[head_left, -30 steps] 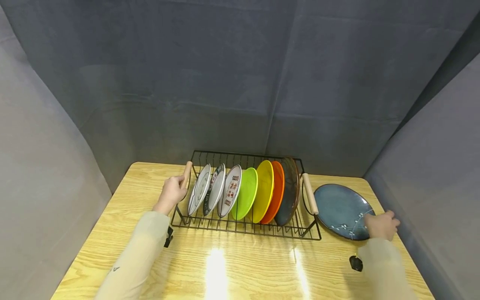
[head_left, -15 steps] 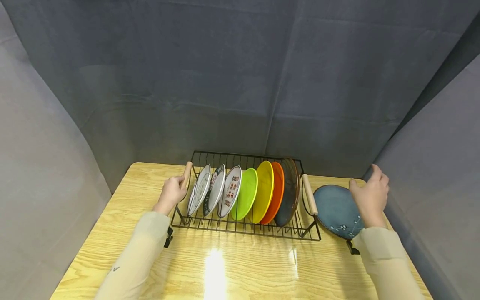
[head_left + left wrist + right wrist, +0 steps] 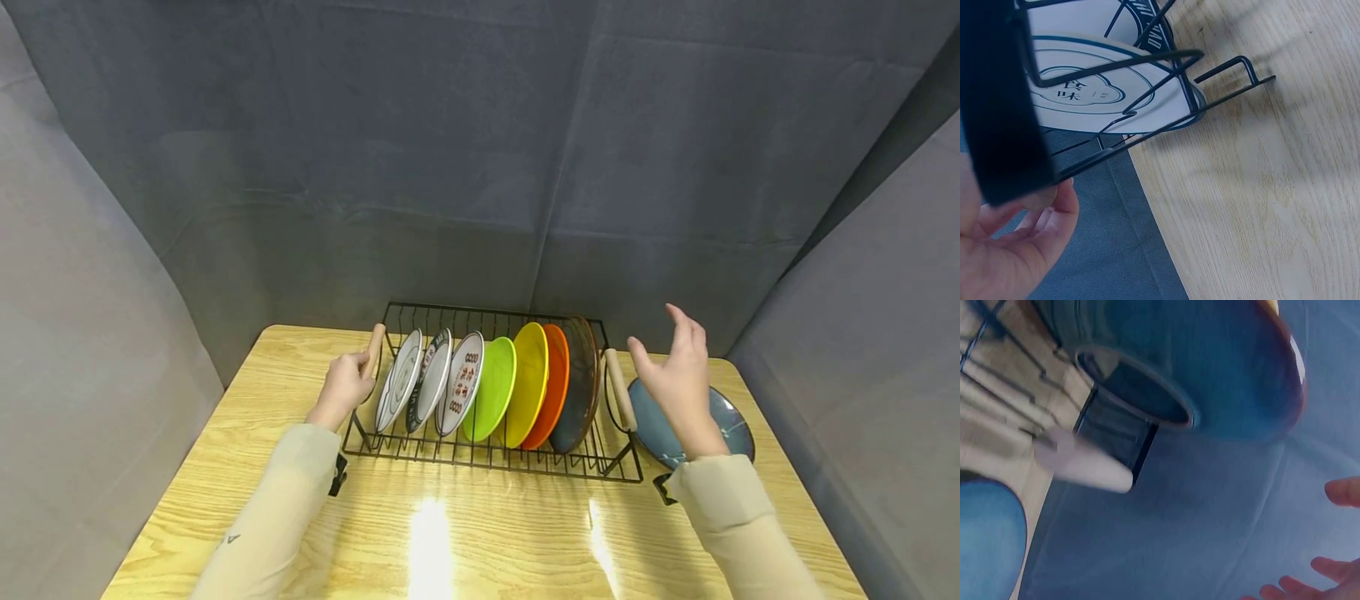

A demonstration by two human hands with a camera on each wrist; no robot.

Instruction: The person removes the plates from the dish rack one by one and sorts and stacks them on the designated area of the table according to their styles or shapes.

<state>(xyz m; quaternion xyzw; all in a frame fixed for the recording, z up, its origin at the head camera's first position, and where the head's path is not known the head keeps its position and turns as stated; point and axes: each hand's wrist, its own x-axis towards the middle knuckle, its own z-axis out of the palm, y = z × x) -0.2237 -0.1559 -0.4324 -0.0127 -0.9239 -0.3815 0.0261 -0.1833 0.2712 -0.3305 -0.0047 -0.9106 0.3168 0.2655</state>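
Note:
In the head view my left hand [image 3: 341, 390] grips the wooden left handle [image 3: 373, 348] of a black wire dish rack [image 3: 487, 465]. The left wrist view shows that hand's curled fingers at the rack's end. My right hand [image 3: 681, 379] is raised, thumb and fingers spread with nothing between them, in front of a blue plate [image 3: 651, 421] and close to the right wooden handle [image 3: 621, 390]. That plate lies flat on the table, partly hidden by the hand. A dark plate [image 3: 576, 387] stands rightmost in the rack; the right wrist view shows its glossy blue back [image 3: 1229, 369].
Several more plates stand on edge in the rack: patterned white [image 3: 459, 383], green [image 3: 491, 390], yellow [image 3: 527, 385] and orange [image 3: 555, 385]. The rack stands on a wooden table [image 3: 517, 533]. Grey cloth [image 3: 450, 167] rises behind the table and at both sides.
My right hand has lifted off the blue plate's right side, spread its fingers and moved left toward the rack's right handle. My left hand stays on its handle.

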